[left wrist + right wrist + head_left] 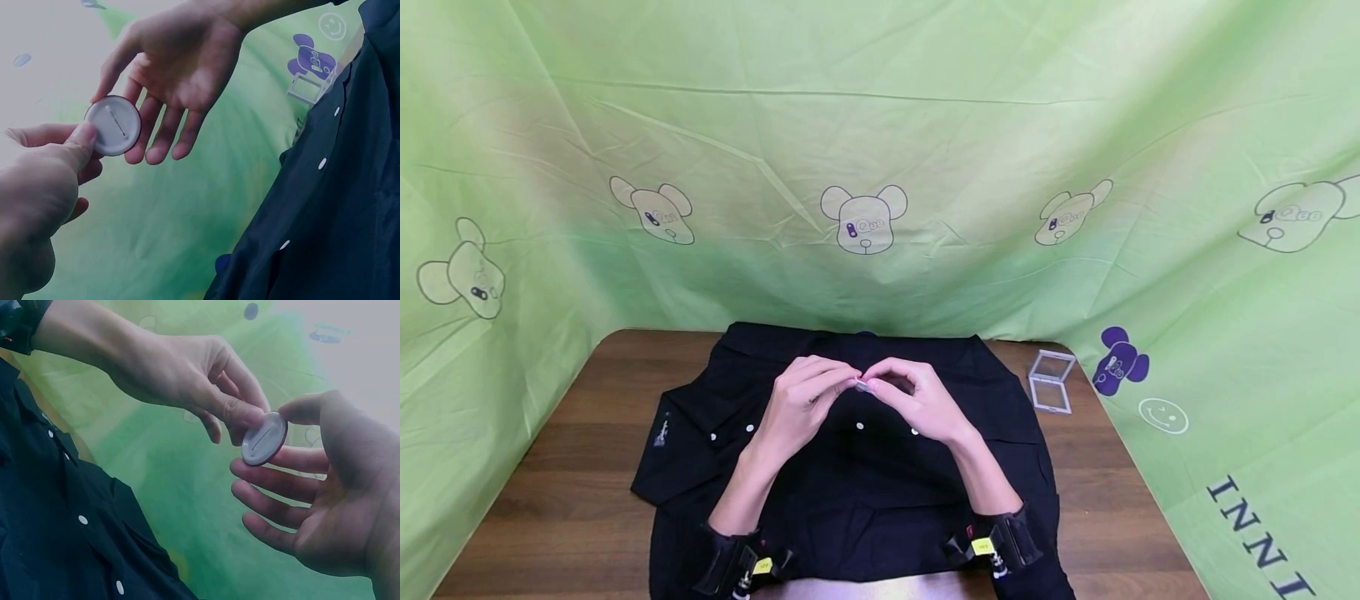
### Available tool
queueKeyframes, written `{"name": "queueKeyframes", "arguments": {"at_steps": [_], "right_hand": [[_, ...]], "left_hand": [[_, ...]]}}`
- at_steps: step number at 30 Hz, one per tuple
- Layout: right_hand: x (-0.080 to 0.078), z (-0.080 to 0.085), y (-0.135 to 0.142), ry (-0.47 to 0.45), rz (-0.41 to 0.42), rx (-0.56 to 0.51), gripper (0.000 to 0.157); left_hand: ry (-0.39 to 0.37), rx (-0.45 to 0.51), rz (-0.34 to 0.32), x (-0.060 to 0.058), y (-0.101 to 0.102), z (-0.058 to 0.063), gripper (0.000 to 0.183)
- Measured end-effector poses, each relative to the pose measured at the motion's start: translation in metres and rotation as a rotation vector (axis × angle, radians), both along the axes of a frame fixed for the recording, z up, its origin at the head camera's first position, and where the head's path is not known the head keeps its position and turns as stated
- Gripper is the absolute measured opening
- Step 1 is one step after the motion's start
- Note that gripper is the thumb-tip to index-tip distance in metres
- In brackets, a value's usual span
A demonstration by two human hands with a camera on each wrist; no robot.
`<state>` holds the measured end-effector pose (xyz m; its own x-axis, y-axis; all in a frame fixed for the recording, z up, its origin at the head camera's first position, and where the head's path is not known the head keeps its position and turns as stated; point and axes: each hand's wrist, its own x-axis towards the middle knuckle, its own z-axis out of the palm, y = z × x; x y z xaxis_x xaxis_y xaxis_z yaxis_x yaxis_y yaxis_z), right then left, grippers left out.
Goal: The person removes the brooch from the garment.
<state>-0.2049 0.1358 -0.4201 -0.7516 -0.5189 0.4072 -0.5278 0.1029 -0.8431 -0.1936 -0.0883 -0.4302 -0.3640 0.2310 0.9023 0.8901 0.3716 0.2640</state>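
Note:
A round pin badge with a pale back and a pin across it is held between both hands, above a black buttoned shirt. In the left wrist view, my left hand pinches the badge's edge, its thumb on the pale back. My right hand has its thumb tip at the opposite rim and its index finger behind the badge; the other fingers spread loosely below. From the head view, both hands meet fingertip to fingertip over the upper part of the shirt, and the badge shows only as a thin edge.
The shirt lies spread across a brown wooden table, a folded sleeve with a small printed label at its left. An opened clear square case lies at the back right. Green printed cloth hangs behind and beside the table.

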Motion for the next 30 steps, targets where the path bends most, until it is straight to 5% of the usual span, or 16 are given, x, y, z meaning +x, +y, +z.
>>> {"name": "queueKeyframes", "arguments": {"at_steps": [17, 30], "right_hand": [[0.002, -0.003, 0.008, 0.056, -0.207, 0.143, 0.015], [-0.001, -0.031, 0.038, 0.326, -0.352, 0.216, 0.023]], "left_hand": [[-0.214, -0.189, 0.125, 0.003, -0.002, -0.008, 0.041], [-0.338, -0.442, 0.199, -0.003, -0.001, -0.018, 0.059]]}}
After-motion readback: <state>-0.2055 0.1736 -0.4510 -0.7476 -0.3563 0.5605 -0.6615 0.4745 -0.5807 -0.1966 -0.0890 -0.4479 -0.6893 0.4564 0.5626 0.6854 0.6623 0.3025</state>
